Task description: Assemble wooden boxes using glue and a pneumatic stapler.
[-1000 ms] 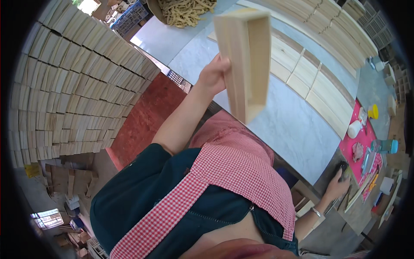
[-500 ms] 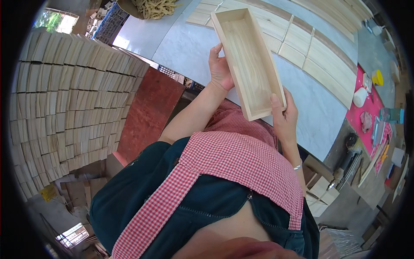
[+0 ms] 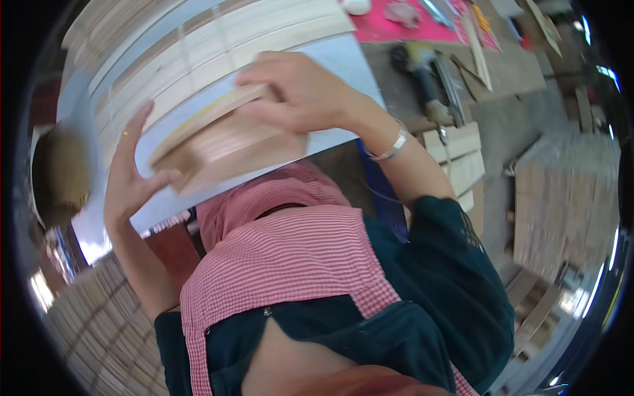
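While pinching the box [image 3: 231,144] at ten o'clock in view by its two o'clock end with the right hand [image 3: 294,92], steady its eight o'clock end with the spread left hand [image 3: 132,175]; whether touching, cannot tell.

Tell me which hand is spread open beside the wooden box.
The left hand, spread wide at the left end of the wooden box; the right hand is curled over the box's upper right.
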Demonstrator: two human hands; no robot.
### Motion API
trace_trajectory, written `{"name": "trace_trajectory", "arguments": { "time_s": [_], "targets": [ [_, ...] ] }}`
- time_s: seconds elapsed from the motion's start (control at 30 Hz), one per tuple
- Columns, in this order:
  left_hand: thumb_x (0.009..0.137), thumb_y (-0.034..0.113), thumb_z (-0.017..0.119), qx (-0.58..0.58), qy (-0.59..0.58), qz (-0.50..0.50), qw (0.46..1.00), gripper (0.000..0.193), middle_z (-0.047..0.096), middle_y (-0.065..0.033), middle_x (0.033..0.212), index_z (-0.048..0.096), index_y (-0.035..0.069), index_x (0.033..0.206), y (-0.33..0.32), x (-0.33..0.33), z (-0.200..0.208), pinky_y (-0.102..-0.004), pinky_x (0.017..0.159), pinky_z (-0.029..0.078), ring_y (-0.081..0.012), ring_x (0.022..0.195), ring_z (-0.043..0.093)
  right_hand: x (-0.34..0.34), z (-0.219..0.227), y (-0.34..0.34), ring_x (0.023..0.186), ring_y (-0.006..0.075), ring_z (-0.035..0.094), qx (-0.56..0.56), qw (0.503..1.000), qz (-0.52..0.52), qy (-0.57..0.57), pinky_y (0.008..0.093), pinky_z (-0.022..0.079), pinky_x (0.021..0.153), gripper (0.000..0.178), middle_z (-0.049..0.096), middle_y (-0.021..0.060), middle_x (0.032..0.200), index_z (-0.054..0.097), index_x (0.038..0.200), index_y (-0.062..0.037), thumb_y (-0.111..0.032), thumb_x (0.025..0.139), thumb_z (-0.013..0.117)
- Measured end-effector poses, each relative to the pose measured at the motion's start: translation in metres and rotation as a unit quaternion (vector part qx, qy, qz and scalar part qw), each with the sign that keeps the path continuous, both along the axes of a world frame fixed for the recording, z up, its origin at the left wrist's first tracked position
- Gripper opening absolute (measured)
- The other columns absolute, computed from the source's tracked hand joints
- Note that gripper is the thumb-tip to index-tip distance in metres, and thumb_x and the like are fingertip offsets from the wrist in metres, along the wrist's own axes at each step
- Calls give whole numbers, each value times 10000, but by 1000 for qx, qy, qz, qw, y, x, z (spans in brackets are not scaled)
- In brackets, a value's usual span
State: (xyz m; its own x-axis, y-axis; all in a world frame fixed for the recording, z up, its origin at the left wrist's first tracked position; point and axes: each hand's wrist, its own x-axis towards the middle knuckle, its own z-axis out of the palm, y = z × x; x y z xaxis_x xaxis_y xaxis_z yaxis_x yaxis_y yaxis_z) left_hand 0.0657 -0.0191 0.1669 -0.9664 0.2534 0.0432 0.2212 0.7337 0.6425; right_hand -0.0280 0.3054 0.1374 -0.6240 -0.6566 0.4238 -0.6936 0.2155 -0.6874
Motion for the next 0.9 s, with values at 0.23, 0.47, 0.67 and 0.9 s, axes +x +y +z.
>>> {"name": "trace_trajectory", "arguments": {
  "time_s": [0.23,0.47,0.67,0.9],
  "targets": [
    [672,236,810,101,-217,-73,968,741,662,-105,1155,558,10,1331,53,-46,-1,-377,1017,430,-230,1053,594,-19,6,33,975,286,661,-79,996,16,48,342,529,883,428,694,113,1136,693,1158,-25,-312,849,766],
    [851,158,752,302,-35,288,908,394,655,-103,1024,599,8,1182,-14,-13,-39,-256,781,519,-155,849,624,-79,-107,321,858,388,681,356,687,-632,-44,475,533,739,274,720,187,987,717,1008,-46,-227,916,532],
    [868,108,746,393,125,253,875,418,658,-89,1055,562,10,1231,30,-31,-66,-259,798,500,-151,881,626,-83,-147,383,884,346,687,389,794,-466,28,434,531,769,287,724,153,953,730,1059,-74,-169,907,506],
    [829,73,783,391,145,308,855,582,616,-150,1189,476,9,1318,34,-18,-84,-324,905,522,-230,1034,635,-45,-89,341,796,268,636,149,845,-514,9,379,504,731,253,687,142,912,674,1051,-12,-187,976,508]
  ]
}}
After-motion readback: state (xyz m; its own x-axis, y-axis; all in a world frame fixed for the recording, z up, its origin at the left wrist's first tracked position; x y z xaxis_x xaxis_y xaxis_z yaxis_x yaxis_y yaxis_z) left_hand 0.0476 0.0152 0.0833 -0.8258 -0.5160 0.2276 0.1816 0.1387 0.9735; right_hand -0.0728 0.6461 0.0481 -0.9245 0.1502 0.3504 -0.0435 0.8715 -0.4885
